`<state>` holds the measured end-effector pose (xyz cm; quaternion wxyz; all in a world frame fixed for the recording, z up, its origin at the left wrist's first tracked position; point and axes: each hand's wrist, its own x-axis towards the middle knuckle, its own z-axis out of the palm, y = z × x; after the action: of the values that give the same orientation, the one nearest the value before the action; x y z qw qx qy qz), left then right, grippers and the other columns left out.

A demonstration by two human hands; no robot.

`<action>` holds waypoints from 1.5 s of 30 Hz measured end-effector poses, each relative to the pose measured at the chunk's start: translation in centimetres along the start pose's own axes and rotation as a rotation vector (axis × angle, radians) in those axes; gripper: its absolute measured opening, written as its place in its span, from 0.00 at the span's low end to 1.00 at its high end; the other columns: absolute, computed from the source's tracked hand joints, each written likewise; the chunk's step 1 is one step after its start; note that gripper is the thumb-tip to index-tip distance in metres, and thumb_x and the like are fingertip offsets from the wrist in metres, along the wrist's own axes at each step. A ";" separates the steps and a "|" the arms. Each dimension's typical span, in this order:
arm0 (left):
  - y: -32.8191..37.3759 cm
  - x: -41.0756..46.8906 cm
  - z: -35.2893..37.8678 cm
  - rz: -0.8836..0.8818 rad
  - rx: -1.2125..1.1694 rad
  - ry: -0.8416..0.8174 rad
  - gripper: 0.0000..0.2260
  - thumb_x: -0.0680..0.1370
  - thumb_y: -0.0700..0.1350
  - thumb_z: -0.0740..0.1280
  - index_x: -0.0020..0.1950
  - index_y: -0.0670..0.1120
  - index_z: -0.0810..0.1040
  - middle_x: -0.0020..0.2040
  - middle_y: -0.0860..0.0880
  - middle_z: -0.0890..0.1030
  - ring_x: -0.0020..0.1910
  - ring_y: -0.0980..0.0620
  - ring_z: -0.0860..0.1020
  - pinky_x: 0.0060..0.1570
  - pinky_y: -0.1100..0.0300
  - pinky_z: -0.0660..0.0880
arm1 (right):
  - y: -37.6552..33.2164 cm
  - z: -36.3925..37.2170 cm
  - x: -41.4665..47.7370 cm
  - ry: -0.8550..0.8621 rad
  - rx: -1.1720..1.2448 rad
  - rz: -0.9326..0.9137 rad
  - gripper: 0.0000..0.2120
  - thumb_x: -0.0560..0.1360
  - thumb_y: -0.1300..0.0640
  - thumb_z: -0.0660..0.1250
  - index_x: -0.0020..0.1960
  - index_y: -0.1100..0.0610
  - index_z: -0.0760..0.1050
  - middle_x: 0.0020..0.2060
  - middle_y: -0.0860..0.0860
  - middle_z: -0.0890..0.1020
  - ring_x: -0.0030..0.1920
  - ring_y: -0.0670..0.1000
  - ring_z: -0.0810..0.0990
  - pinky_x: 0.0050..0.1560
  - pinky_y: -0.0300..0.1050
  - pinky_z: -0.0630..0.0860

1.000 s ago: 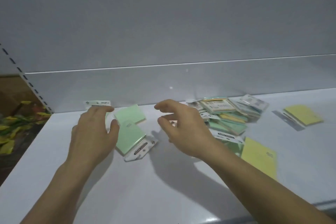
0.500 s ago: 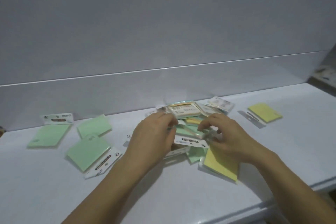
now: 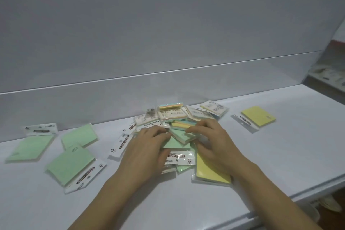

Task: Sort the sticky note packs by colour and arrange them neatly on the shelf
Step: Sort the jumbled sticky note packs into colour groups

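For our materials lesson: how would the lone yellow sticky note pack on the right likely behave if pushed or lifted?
The yellow pack lies flat, so it should slide, not roll. Being plastic-wrapped, it probably slips easily on the glossy shelf. Its thin header card may flop if pinched alone.
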<state>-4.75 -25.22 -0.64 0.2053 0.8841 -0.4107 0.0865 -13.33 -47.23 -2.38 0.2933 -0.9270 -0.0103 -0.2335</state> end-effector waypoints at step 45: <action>-6.9 -2.1 -7.9 -0.583 -1.022 0.167 0.15 0.73 0.34 0.75 0.55 0.49 0.84 0.53 0.41 0.85 0.44 0.46 0.85 0.52 0.44 0.82 | -3.8 -2.1 0.7 0.133 0.529 0.200 0.06 0.82 0.60 0.65 0.49 0.55 0.81 0.42 0.50 0.84 0.41 0.52 0.81 0.37 0.53 0.80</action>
<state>-0.80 -16.33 3.82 0.6520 0.7396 -0.1230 -0.1128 -14.23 -45.31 1.53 0.5466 -0.7974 0.0397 -0.2527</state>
